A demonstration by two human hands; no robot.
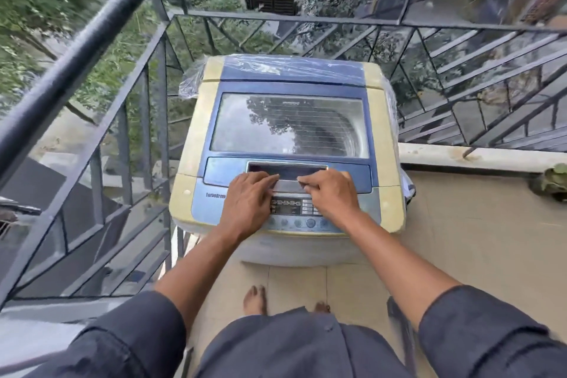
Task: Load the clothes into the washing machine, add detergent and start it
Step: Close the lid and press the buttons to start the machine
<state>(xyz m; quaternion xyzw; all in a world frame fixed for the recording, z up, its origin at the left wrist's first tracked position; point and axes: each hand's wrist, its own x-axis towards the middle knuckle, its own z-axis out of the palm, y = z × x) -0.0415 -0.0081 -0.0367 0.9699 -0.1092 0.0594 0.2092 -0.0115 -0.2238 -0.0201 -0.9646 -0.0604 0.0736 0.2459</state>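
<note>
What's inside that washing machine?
The washing machine's lid is down. Its window mostly reflects trees, with a bit of bare drum wall at right. Whether clothes lie inside cannot be seen.

The washing machine [288, 144] is blue and pale yellow, the railing [92, 40] black, the sleeves [129, 337] dark.

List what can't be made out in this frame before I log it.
- Head view: the drum contents, hidden by tree reflections on the lid window.
- Head view: part of the control panel, covered by the left hand and right hand; button labels too small to read.
- Head view: whether the fingertips grip the lid handle or merely rest on it.
- Head view: clothes and detergent, nowhere in view.
</note>
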